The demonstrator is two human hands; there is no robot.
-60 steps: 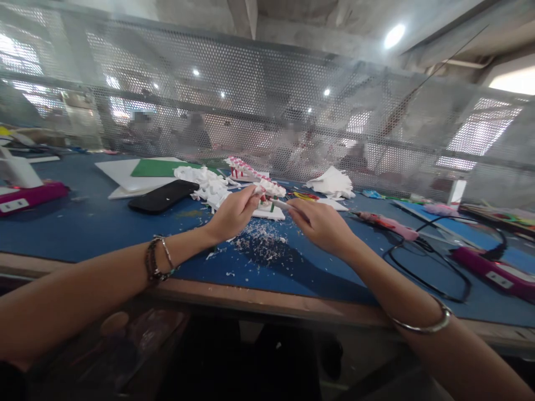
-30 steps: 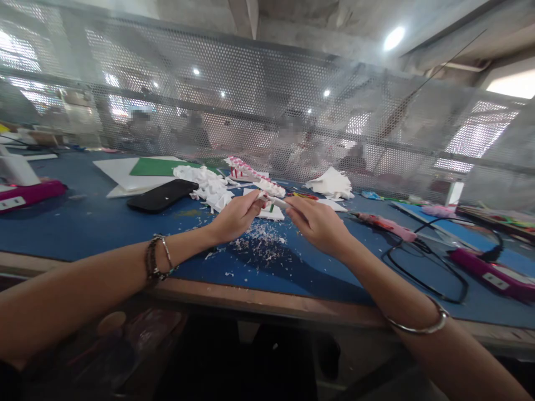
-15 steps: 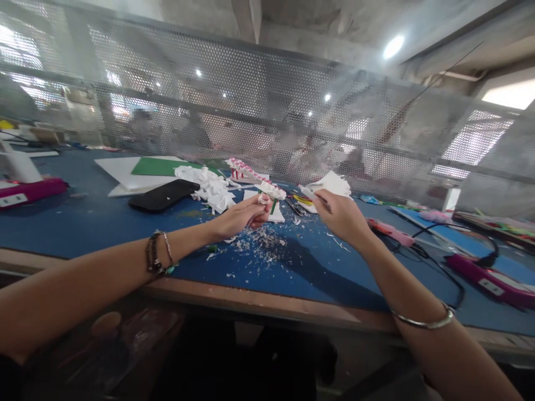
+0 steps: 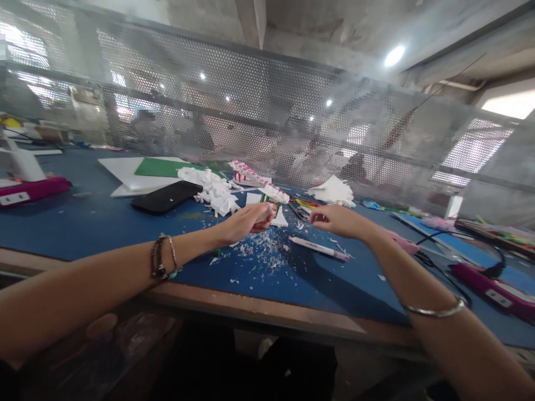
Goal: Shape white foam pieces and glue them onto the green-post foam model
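Observation:
My left hand (image 4: 253, 221) is closed around a small whitish piece, mostly hidden by the fingers. Just behind it stands a row of white and pink pieces (image 4: 273, 193) on green and red supports. My right hand (image 4: 332, 218) is empty, its fingers curved and apart, over the table to the right. Below that hand a white marker pen (image 4: 320, 248) with a pinkish end lies on the blue table (image 4: 267, 278). Small white shavings (image 4: 265, 250) are scattered between the hands.
A black phone (image 4: 166, 197) lies left of a heap of white scraps (image 4: 211, 189). White paper pieces (image 4: 332, 191) are stacked behind my right hand. A pink tool with a cable (image 4: 402, 241) and a magenta power strip (image 4: 495, 289) lie right. A perforated metal screen (image 4: 251, 100) stands behind.
My right hand has let go of the marker pen, which now lies on the table, and its fingers have opened. My left hand has turned, hiding more of the small piece.

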